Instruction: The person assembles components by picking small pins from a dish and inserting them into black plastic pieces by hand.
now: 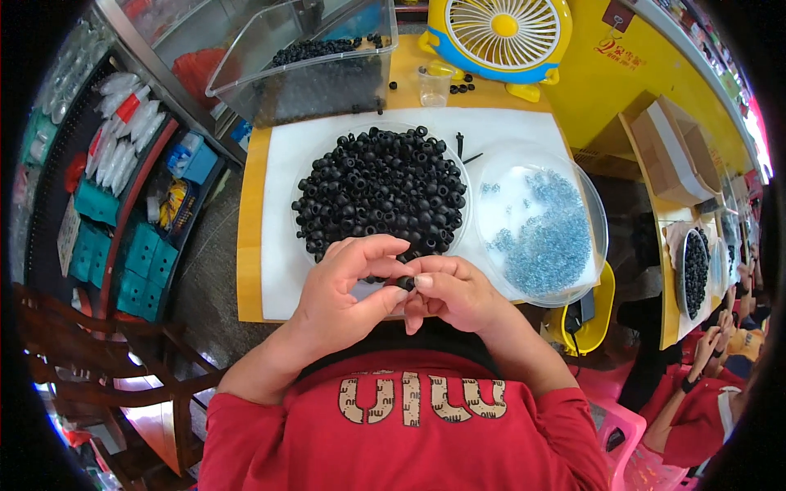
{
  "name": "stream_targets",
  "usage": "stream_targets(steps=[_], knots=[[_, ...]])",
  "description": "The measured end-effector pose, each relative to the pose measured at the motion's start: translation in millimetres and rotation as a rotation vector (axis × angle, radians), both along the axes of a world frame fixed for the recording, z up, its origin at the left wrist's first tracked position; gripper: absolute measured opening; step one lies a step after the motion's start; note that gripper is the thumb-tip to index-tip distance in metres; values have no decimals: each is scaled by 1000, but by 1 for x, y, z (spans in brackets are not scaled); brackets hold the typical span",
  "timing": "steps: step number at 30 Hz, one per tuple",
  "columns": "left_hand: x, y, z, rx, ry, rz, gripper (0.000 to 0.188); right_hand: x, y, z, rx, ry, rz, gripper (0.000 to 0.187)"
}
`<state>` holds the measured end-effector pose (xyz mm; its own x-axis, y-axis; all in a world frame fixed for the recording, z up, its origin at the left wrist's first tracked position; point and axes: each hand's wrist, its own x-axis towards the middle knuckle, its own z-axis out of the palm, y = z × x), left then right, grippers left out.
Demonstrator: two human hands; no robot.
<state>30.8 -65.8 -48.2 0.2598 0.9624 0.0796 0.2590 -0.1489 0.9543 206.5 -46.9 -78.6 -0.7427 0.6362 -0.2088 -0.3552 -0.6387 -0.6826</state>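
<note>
I see left fingers (375, 245), right fingers (439, 265) pinching small black piece (405, 282); black heap (381, 188) at twelve o'clock; bluish bits (547, 252) at two

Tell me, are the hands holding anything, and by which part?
Yes, a small black piece, pinched in the fingers where the left hand and right hand meet. They hide too much to tell by which part.
</note>
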Motion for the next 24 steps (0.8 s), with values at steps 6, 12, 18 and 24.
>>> stream_targets(steps=[6,12,18,24], knots=[[0,-4,9,311,74,-113,40,-5,-19,-2,142,110,-77,18],[4,-10,8,317,16,-51,32,-11,-28,-2,101,75,-147,16],[-1,-9,5,224,56,-72,40,-11,-27,-10,-64,205,-105,21],[-5,-4,2,-123,-123,-93,50,-20,-25,-8,-109,93,-175,32]])
